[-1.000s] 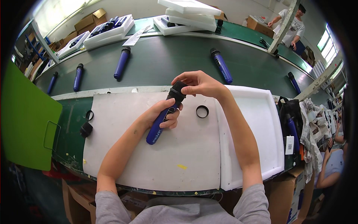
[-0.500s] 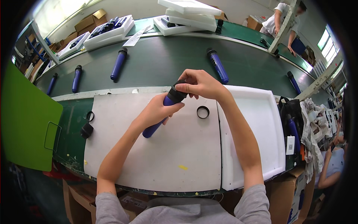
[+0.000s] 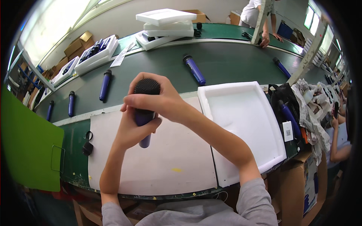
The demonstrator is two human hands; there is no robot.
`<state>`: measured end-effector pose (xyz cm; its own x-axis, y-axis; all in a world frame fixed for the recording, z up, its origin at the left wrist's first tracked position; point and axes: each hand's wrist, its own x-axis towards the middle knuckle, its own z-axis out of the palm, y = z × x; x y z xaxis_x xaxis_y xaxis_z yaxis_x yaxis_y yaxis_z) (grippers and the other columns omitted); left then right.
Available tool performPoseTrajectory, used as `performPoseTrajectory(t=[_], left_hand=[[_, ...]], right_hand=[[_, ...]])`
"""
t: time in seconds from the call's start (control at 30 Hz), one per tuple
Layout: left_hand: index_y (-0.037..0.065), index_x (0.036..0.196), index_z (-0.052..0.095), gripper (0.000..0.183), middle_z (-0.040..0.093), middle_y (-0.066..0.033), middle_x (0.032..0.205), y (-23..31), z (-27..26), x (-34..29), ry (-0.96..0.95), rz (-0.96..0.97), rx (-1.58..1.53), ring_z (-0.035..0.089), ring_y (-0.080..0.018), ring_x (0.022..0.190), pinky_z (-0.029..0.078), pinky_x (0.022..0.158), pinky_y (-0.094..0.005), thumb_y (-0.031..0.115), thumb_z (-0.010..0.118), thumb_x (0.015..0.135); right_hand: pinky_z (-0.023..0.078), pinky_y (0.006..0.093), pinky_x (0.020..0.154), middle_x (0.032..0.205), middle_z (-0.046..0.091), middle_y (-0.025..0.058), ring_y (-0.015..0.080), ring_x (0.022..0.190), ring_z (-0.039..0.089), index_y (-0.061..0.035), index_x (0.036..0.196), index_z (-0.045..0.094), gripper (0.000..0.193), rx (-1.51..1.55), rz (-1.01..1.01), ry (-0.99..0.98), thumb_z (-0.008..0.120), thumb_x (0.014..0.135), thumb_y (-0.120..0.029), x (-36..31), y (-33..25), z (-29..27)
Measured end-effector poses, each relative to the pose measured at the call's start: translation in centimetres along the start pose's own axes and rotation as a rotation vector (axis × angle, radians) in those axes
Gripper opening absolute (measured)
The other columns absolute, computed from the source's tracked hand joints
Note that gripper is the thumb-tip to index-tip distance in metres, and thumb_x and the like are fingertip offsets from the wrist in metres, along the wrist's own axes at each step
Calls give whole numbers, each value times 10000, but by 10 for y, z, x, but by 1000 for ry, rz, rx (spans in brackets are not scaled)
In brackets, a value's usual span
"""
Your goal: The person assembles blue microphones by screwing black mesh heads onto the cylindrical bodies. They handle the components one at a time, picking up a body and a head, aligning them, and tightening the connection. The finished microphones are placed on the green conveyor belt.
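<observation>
The microphone (image 3: 145, 109) now stands upright at frame centre, raised from its earlier tilt. Left hand (image 3: 134, 130) wraps its handle; right hand (image 3: 156, 101) pinches its head.

factory assembly line: green conveyor belt (image 3: 226, 62) carrying blue microphones (image 3: 194, 70), stacked foam trays (image 3: 166, 22), cardboard boxes (image 3: 79, 42).

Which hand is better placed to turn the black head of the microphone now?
Probably the right hand: its fingers already wrap the black mesh head. The left hand grips the blue body below, steadying it upright.
</observation>
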<state>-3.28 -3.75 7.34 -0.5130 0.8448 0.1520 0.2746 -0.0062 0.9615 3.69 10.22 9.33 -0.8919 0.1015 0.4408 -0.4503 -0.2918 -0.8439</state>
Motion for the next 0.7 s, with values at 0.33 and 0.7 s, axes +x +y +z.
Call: performPoseTrajectory(t=[0.33, 0.7], left_hand=[[-49, 743, 572, 268, 585, -93, 627, 18, 20, 37, -1084, -35, -648, 568, -183, 479, 437, 412, -268, 102, 748, 607], [49, 813, 542, 224, 554, -10, 627, 48, 53, 37, -331, -44, -88, 539, -103, 469, 414, 412, -251, 129, 728, 717]], right_hand=[[533, 271, 657, 809, 636, 128, 151, 699, 637, -7, 912, 529, 283, -2, -388, -308, 772, 767, -17, -30, -83, 4], [565, 383, 632, 741, 576, 121, 217, 602, 611, -22, 969, 470, 283, 110, -218, -270, 670, 769, -33, -19, -82, -35]])
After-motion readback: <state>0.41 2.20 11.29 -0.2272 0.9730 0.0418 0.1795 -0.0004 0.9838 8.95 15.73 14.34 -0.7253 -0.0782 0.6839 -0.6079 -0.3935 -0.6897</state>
